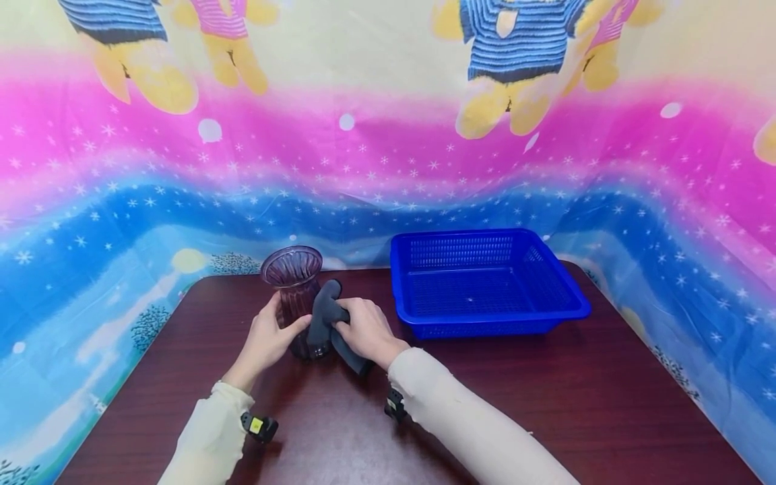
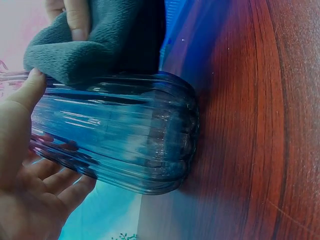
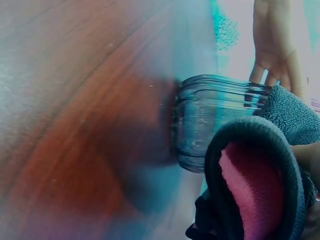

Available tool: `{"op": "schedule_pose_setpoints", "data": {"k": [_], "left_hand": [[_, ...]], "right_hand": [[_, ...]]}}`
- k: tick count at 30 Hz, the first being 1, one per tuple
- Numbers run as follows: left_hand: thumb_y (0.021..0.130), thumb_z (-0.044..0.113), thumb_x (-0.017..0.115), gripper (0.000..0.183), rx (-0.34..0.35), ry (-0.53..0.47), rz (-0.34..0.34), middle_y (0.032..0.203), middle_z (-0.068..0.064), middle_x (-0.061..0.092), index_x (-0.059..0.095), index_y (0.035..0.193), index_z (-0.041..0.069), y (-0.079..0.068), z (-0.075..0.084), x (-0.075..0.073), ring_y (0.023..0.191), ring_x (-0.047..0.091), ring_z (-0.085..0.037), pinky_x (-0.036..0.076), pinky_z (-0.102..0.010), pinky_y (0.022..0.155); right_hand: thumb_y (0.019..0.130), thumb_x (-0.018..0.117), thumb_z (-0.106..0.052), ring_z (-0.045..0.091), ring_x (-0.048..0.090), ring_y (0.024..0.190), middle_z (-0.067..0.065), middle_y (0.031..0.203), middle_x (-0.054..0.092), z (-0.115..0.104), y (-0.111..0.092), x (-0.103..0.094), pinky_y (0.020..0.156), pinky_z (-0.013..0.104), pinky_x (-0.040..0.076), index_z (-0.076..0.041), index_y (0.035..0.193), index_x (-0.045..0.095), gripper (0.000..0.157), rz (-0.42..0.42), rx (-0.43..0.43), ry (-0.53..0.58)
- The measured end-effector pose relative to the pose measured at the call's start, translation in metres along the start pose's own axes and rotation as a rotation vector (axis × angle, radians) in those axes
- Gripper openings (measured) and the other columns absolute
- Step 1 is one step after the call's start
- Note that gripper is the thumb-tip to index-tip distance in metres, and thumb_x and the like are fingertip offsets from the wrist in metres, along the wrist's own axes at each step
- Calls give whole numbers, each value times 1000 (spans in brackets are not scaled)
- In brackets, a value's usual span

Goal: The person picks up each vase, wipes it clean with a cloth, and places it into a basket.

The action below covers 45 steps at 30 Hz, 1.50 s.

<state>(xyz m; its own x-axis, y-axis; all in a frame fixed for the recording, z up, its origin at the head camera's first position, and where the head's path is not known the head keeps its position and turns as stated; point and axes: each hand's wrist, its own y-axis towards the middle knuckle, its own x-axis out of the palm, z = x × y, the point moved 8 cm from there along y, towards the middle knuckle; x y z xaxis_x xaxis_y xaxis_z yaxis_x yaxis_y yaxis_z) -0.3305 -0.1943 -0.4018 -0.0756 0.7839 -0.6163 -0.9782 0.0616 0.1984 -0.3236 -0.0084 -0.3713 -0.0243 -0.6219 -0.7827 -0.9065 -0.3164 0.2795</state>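
A ribbed, purplish glass vase (image 1: pixel 292 269) with a flared rim stands upright on the table, left of centre. Around its left side curl the fingers of my left hand (image 1: pixel 262 342), thumb across the front. My right hand (image 1: pixel 365 328) grips a bunched dark grey cloth (image 1: pixel 325 311) and holds it against the vase's right side. In the left wrist view the cloth (image 2: pixel 80 50) touches the vase (image 2: pixel 115 130) near my left thumb. The right wrist view shows a pink inner face on the folded cloth (image 3: pixel 240 130); part of my right hand is hidden behind it.
A blue plastic basket (image 1: pixel 485 323) with perforated walls stands on the dark wood-grain table (image 1: pixel 485 404), to the right of the vase. Behind the table hangs a printed cloth backdrop (image 1: pixel 339 155). Black wrist cameras (image 1: pixel 261 427) are strapped to both sleeves.
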Motion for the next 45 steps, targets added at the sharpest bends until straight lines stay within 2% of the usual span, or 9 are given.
{"op": "schedule_pose_setpoints", "data": {"k": [7,13,19,28,35,45], "left_hand": [[96,29,69,78,38,20,16,144,-32,53,30,154,-4,1,1,0,132,56,-44,50,-56,105],[97,23,66,76,33,30,11,146,-33,51,26,156,-5,2,1,0,134,54,-44,49,-56,105],[97,22,66,76,34,20,7,146,-32,51,27,156,-4,2,1,0,135,54,-44,49,-56,105],[96,27,69,75,47,10,20,142,-32,55,33,153,-4,0,6,0,129,58,-44,51,-55,103],[95,39,70,78,38,3,24,140,-29,58,36,152,0,-2,6,-1,127,61,-42,52,-54,103],[95,40,70,81,32,-13,23,142,-29,56,33,154,-1,-2,6,-1,127,61,-42,51,-54,103]], "right_hand": [[94,71,-18,11,64,81,-4,100,77,-10,5,-10,74,26,53,-21,116,75,23,16,-32,4],[94,70,-18,11,65,84,-5,101,76,-18,8,-17,75,26,53,-22,116,74,23,29,-55,1],[95,70,-19,12,66,85,-3,103,77,-17,8,-18,75,27,53,-21,118,74,24,29,-45,6],[94,71,-21,14,67,82,1,102,77,-2,3,-2,73,30,53,-18,116,74,22,-23,7,42],[94,72,-23,13,67,85,1,108,77,11,-3,13,77,29,54,-18,120,74,27,-57,53,19],[93,74,-22,14,69,87,-1,103,77,28,-11,32,77,29,55,-18,112,75,20,-128,87,-27]]}}
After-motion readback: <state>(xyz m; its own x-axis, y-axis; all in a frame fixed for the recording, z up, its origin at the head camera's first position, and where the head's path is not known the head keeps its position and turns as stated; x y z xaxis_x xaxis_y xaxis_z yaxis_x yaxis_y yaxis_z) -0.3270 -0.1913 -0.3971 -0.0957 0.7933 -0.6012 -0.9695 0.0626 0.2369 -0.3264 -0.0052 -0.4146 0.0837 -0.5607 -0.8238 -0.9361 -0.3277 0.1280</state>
